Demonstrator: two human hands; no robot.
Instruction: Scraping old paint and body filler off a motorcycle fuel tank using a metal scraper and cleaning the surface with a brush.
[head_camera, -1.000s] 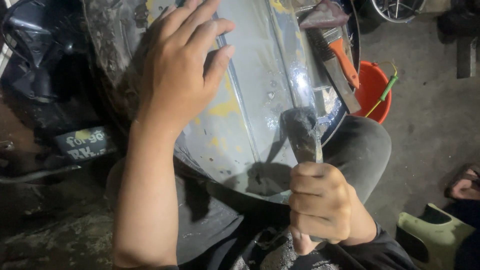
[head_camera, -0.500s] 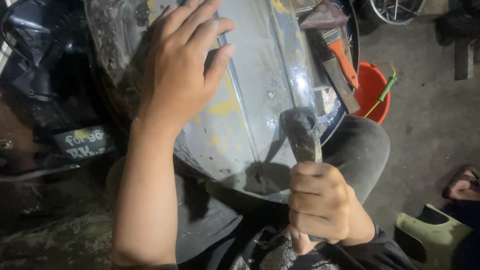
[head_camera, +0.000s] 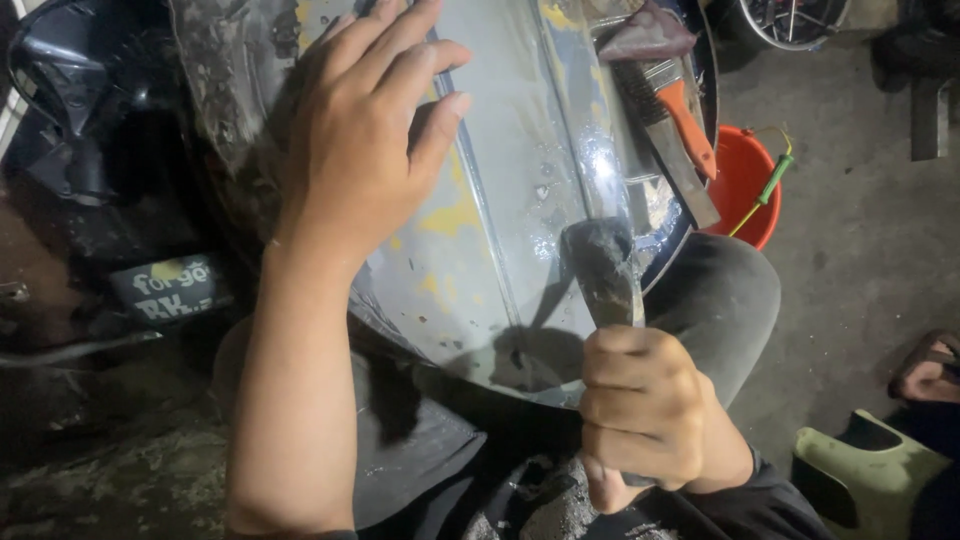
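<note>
A curved grey metal body panel (head_camera: 520, 180) with yellow filler patches rests across my lap. My left hand (head_camera: 365, 140) lies flat on its upper left part, fingers spread, holding nothing. My right hand (head_camera: 645, 415) is closed around the handle of a dark, grimy scraper (head_camera: 603, 270), whose blade end rests against the panel's lower middle. A paintbrush with an orange handle (head_camera: 680, 115) lies on the panel's right edge.
A red bucket (head_camera: 745, 185) with a green-handled tool stands right of the panel. Dark motorcycle bodywork (head_camera: 90, 150) fills the left. A pale green plastic stool (head_camera: 865, 480) sits at lower right on the concrete floor, beside someone's sandalled foot (head_camera: 925, 365).
</note>
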